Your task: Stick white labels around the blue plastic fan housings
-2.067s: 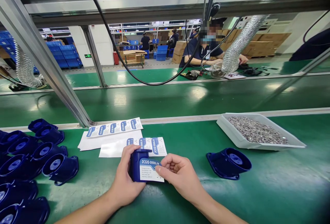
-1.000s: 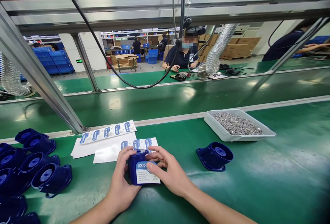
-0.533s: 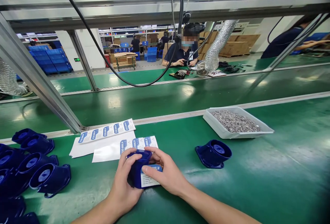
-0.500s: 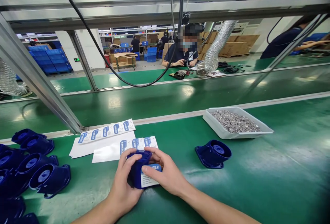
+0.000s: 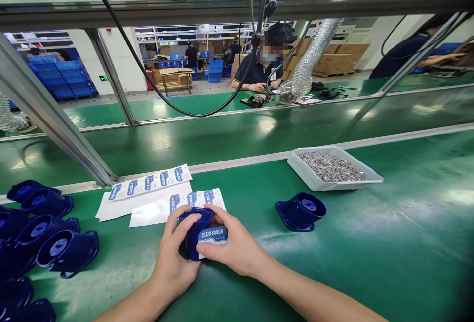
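Note:
A dark blue plastic housing [image 5: 192,243] is held upright between both hands, low over the green bench. My left hand [image 5: 174,258] wraps its left side, with fingertips on the top rim. My right hand [image 5: 239,248] closes around the right side, its thumb pressing the lower part of a blue-and-white label [image 5: 213,234] marked DC52Q-5000L/H. That label lies against the side facing me; its right end is hidden by the fingers. Just behind the hands are a partly used label sheet [image 5: 148,216] and another label strip [image 5: 150,183].
Several similar blue housings [image 5: 68,250] crowd the left of the bench. Another single housing [image 5: 301,212] rests right of my hands. Behind it stands a white tray [image 5: 322,183] of small metal parts. A co-worker [image 5: 272,65] sits across, beyond a metal frame post [image 5: 62,119].
My right thumb has slid lower on the label, uncovering its printed blue header. Both hands still hold the housing. The whole view has shifted slightly.

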Motion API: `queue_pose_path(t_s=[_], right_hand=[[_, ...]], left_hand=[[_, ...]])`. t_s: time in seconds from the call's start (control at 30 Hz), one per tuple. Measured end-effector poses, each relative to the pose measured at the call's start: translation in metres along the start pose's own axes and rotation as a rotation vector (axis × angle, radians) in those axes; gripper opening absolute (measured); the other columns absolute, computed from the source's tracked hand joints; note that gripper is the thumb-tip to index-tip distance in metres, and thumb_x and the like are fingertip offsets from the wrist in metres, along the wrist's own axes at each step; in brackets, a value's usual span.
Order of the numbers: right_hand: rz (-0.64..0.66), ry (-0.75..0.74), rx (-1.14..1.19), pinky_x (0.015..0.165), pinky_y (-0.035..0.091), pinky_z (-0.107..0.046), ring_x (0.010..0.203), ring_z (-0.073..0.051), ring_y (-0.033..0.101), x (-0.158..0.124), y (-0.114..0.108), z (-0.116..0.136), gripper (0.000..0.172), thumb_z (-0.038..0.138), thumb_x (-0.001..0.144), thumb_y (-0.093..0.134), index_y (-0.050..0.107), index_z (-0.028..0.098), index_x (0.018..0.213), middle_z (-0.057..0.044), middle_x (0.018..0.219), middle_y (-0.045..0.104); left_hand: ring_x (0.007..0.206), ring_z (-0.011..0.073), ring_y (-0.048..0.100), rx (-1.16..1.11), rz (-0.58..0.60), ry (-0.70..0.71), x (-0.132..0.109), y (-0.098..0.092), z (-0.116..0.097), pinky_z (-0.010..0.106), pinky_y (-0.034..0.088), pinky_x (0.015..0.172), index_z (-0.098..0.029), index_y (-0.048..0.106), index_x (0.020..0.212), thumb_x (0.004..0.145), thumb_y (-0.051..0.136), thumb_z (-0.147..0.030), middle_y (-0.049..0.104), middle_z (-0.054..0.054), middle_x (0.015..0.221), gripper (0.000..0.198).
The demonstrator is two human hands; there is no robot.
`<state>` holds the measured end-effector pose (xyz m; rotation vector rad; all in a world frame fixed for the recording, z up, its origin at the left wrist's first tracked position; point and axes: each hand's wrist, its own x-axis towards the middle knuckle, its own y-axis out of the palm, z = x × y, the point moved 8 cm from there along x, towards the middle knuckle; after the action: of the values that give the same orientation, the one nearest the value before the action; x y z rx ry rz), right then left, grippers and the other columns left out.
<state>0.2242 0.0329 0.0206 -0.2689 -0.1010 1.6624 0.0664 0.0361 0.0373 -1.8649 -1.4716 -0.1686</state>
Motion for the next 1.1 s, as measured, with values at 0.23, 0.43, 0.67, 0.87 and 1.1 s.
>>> queue_pose_path(t_s=[0.23,0.43,0.67,0.87,1.1], right_hand=[[0.055,0.033,-0.184,0.110,0.049,-0.052,0.128,-0.035,0.061,-0.007,0.000,0.001,0.107,0.040,0.066,0.092,0.040,0.025,0.158,-0.012,0.137,0.064],[0.032,0.054,-0.055,0.099,0.055,-0.047,0.113,-0.031,0.069,-0.002,-0.003,0.004,0.101,0.032,0.056,0.097,0.047,0.024,0.144,-0.008,0.122,0.070],[0.026,0.035,0.118,0.086,0.059,-0.040,0.097,-0.028,0.078,0.000,-0.005,0.005,0.072,0.026,0.059,0.094,0.056,0.023,0.120,-0.003,0.098,0.081],[0.075,0.068,0.246,0.072,0.054,-0.033,0.079,-0.023,0.077,0.011,-0.006,-0.002,0.065,0.042,0.066,0.094,0.058,0.019,0.115,-0.004,0.088,0.082],[0.165,-0.017,0.380,0.088,0.058,-0.039,0.104,-0.026,0.075,0.014,0.013,-0.008,0.118,0.042,0.062,0.098,0.031,0.019,0.156,-0.011,0.114,0.077]], left_hand=[[0.141,0.0340,0.058,-0.051,0.015,-0.063,0.002,-0.002,0.006,0.051,0.058,0.112,-0.039,0.060,0.141,0.070,0.070,-0.002,0.053,0.007,0.149,0.081],[0.139,0.0340,0.060,-0.013,0.009,-0.016,0.003,-0.002,0.001,0.048,0.060,0.109,-0.037,0.062,0.141,0.073,0.071,-0.004,0.055,0.009,0.148,0.076],[0.139,0.0308,0.059,0.092,0.044,0.115,-0.002,-0.001,-0.010,0.045,0.060,0.109,-0.036,0.059,0.144,0.094,0.070,-0.015,0.048,0.011,0.154,0.055],[0.136,0.0317,0.060,0.078,0.036,0.105,-0.001,-0.001,-0.009,0.050,0.057,0.112,-0.035,0.057,0.144,0.092,0.074,-0.018,0.051,0.011,0.148,0.056],[0.131,0.0324,0.064,-0.296,-0.180,-0.325,-0.001,-0.007,0.032,0.045,0.064,0.100,-0.031,0.038,0.145,0.083,0.087,-0.040,0.046,0.015,0.151,0.080]])
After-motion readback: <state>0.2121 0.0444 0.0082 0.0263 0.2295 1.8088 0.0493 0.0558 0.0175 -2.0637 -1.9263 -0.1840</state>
